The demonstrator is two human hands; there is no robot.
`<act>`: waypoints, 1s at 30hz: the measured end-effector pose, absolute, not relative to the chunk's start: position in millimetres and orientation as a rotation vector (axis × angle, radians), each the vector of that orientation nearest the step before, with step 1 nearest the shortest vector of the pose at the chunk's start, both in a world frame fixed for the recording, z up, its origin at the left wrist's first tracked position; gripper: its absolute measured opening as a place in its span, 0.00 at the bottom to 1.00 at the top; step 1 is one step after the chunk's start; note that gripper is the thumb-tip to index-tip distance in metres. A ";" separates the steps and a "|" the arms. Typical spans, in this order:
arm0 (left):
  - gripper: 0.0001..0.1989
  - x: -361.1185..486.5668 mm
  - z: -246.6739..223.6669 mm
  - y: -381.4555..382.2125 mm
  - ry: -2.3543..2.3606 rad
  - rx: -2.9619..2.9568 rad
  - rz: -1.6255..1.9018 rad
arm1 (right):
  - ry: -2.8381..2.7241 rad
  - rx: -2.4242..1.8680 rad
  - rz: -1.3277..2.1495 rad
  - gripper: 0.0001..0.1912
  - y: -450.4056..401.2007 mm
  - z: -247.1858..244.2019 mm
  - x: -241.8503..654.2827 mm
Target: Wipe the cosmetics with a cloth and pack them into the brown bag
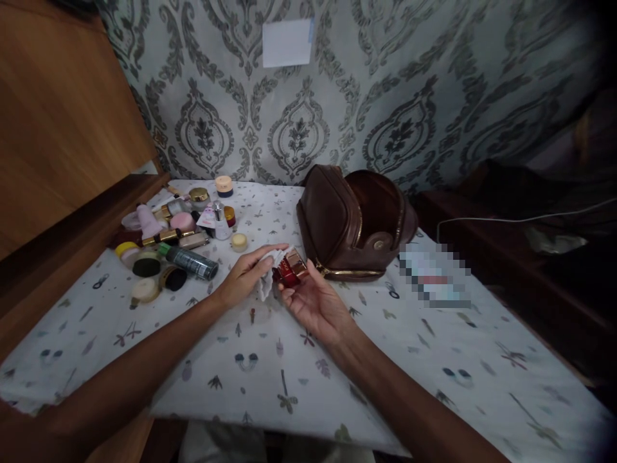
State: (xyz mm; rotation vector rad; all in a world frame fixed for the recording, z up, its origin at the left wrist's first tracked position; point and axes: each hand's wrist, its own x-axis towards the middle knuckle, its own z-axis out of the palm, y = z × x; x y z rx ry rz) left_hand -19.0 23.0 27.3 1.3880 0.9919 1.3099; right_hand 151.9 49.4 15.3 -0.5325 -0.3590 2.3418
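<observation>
In the middle of the head view, my right hand (321,308) has its fingers wrapped round a red cosmetic jar (285,275) with a shiny rose-gold lid (297,262). The jar is held tilted above the table. My left hand (248,275) pinches a crumpled white cloth or tissue (265,283) and presses it against the jar's left side. Just behind my right hand stands a brown leather toiletry bag (330,215), its zipped top gaping open. Part of the jar is hidden by the fingers and the white cloth.
Several cosmetics crowd the left of the table (270,386), among them a dark green bottle (193,262), a lilac tube (148,222) and a small cream jar (238,242). A blurred-out flat item (434,276) lies right of the bag. A wooden panel (72,116) borders the left.
</observation>
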 end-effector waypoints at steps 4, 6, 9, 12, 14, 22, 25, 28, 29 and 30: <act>0.23 -18.2 26.5 25.1 0.947 1.165 1.354 | -0.404 -0.523 2.338 0.12 46.3 16.9 151.2; 0.23 -16.8 26.2 27.1 0.922 1.048 1.386 | -0.424 -0.526 2.345 0.12 44.9 17.8 150.6; 0.22 -14.4 26.9 29.3 0.891 0.941 1.414 | -0.467 -0.532 2.334 0.13 44.2 18.5 149.6; 0.21 -13.5 27.1 29.5 0.877 0.928 1.416 | -0.503 -0.541 2.289 0.13 45.0 19.2 148.6; 0.21 -13.9 26.4 28.4 0.879 0.967 1.401 | -0.487 -0.542 2.247 0.12 45.5 20.8 148.2; 0.18 -13.9 26.4 27.8 0.906 0.880 1.434 | -0.434 -0.610 2.185 0.13 44.3 22.6 146.9; 0.19 -12.9 24.9 29.6 0.899 0.839 1.421 | -0.453 -0.639 2.156 0.11 45.1 18.2 145.7; 0.19 -13.1 21.0 30.6 0.909 0.849 1.434 | -0.504 -0.669 2.133 0.12 46.7 14.3 145.2; 0.18 -13.4 19.6 30.8 0.912 0.873 1.439 | -0.522 -0.675 2.126 0.13 47.2 13.5 145.2; 0.17 -13.8 18.4 30.9 0.914 0.906 1.445 | -0.540 -0.677 2.118 0.14 47.5 12.9 145.3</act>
